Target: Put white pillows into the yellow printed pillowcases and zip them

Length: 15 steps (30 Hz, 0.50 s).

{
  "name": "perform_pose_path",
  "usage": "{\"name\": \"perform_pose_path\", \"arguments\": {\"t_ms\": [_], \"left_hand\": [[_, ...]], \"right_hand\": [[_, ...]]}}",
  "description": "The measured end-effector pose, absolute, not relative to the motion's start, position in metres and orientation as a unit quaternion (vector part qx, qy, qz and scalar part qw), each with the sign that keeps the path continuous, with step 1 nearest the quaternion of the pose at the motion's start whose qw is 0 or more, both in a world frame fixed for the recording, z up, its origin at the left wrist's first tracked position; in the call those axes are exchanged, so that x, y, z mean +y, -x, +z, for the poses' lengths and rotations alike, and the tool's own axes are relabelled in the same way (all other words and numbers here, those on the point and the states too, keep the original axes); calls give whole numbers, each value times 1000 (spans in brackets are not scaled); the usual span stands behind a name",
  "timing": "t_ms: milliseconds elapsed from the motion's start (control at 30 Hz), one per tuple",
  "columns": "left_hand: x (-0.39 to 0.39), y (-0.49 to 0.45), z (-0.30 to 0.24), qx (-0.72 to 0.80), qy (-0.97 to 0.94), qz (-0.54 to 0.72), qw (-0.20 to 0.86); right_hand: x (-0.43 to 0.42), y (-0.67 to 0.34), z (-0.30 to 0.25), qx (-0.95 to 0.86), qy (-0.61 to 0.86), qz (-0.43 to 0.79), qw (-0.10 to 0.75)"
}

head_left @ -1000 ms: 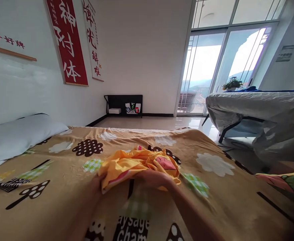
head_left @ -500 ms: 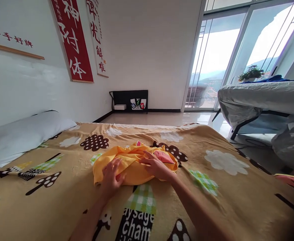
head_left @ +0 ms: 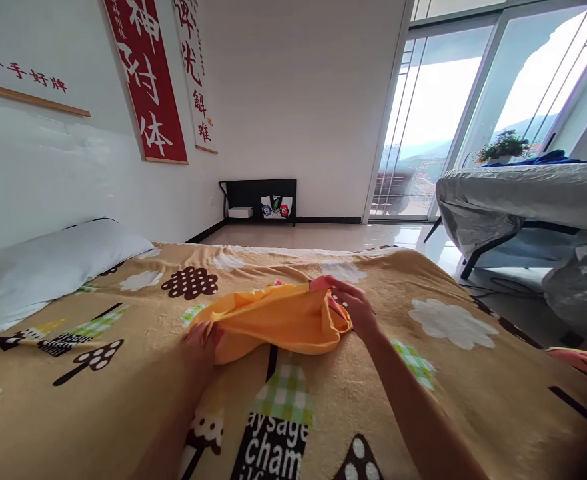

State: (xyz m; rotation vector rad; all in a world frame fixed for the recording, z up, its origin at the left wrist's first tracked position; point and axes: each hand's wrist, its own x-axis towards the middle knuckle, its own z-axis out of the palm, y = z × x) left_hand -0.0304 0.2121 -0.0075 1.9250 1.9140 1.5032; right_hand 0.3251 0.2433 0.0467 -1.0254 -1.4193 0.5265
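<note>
Step in hand: the yellow garment (head_left: 278,323) is stretched between two grips and raised slightly off the blanket (head_left: 473,400), near the middle of the bed.
Left hand (head_left: 201,340): closed on the garment's near-left end, low against the blanket.
Right hand (head_left: 353,307): fingers pinched on the garment's far-right end, where a pink patch shows. It is held a little higher than the left hand and well apart from it.
Garment state: the top edge is drawn fairly straight, and the lower part sags in a loose fold that touches the blanket.
What further handling calls for: judging by the sag, even tension from both grips and flat bed surface beneath.
Around: a white pillow (head_left: 48,270) lies at the bed's left edge, well apart from the garment.
Beyond the bed: a red banner (head_left: 146,80) hangs on the wall, a black shelf (head_left: 258,198) sits on the floor, and there is a covered table (head_left: 523,193) with a potted plant (head_left: 503,143).
In the way: nothing lies on the blanket beside the garment.
</note>
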Motion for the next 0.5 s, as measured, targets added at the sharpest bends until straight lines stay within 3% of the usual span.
{"name": "perform_pose_path", "arguments": {"t_ms": [200,500], "left_hand": [[214,28,-13,612,-633,474,10],[210,14,-21,591,-708,386,-18]], "right_hand": [[197,-328,98,-517,355,269,731],[125,-299,149,-562,259,171,767]]}}
